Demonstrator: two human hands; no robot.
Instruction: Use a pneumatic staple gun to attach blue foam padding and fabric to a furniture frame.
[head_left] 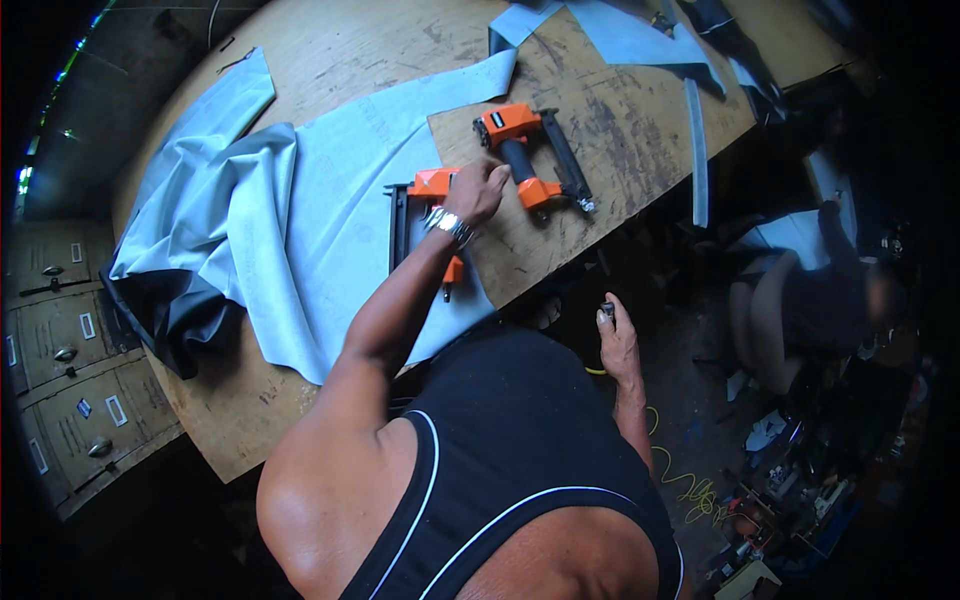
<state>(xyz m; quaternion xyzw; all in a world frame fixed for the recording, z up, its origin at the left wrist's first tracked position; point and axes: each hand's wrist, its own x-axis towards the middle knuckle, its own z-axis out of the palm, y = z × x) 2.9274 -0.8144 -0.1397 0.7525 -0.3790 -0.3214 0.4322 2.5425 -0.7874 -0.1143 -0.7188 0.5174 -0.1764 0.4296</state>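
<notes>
While the right hand (622, 345) pinches a small dark fitting (607, 311), the nearer left hand (475, 193) curls, its hold unclear, just left of the farther staple gun (518, 160), which slants near-right on the table (635, 150).

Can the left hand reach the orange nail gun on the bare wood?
Probably yes: the left hand is close beside that nail gun, with nothing visible between them, though I can't tell whether the hand is already holding something.

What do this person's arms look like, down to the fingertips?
The left arm is bare to the shoulder; the sleeveless top is black with thin white trim. A silver band circles that wrist. The right forearm is bare too, fingers ungloved.
</notes>
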